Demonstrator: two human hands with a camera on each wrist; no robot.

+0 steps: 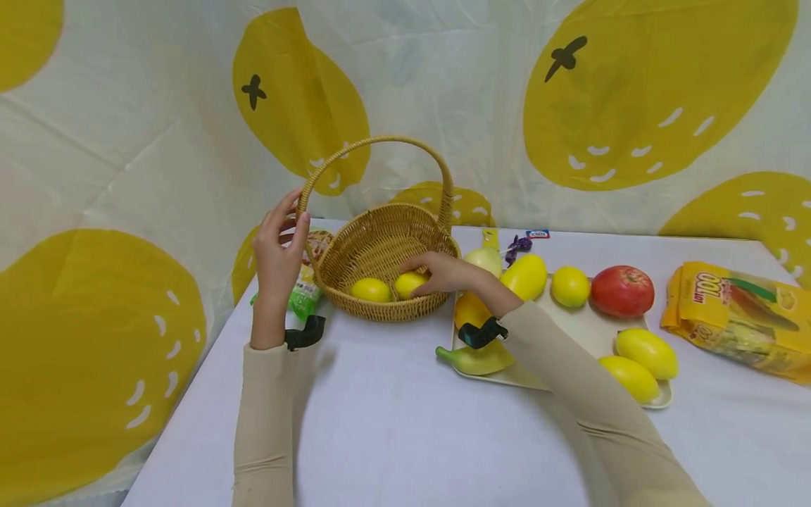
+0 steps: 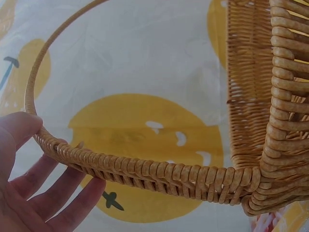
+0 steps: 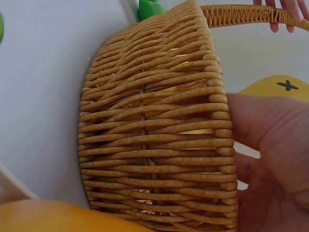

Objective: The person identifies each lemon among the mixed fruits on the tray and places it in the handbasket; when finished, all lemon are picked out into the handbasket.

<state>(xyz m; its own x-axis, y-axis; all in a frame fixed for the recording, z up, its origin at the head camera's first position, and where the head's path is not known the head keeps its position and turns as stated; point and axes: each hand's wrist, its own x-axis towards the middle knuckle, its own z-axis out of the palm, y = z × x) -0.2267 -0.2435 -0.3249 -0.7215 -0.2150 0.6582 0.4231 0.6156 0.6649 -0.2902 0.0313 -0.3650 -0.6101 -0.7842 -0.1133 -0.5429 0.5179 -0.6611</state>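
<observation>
Fingers of the right hand (image 1: 443,272) are curling round a gripped lemon (image 1: 408,284) low inside the basket (image 1: 355,305), near the front wall, while a loose lemon (image 1: 371,290) is lying just beside it. How firmly those fingers are pressing I'm not able to tell, since the weave is hiding most of that lemon from the right wrist's side. The skin is looking smooth and round, so a weak pinch could be letting it roll into its neighbour.

Over at the other side, the left hand (image 1: 277,253) is pinching the handle (image 1: 393,139) between thumb and fingers, well above the rim. To my eye that hold is steadying just one side; a pull there could be tilting the basket and sending both lemons sliding along the wall. The right hand is also reaching over the rim, so a low exit could be catching the weave and dragging everything along.

What's worrying me more is the right forearm. It's crossing the tray (image 1: 598,331), and the black wrist strap (image 1: 479,332) is sitting close against an orange fruit (image 1: 470,310). A careless swing could be nudging that fruit, or the banana (image 1: 484,359), whose stem is poking past the tray's edge.
</observation>
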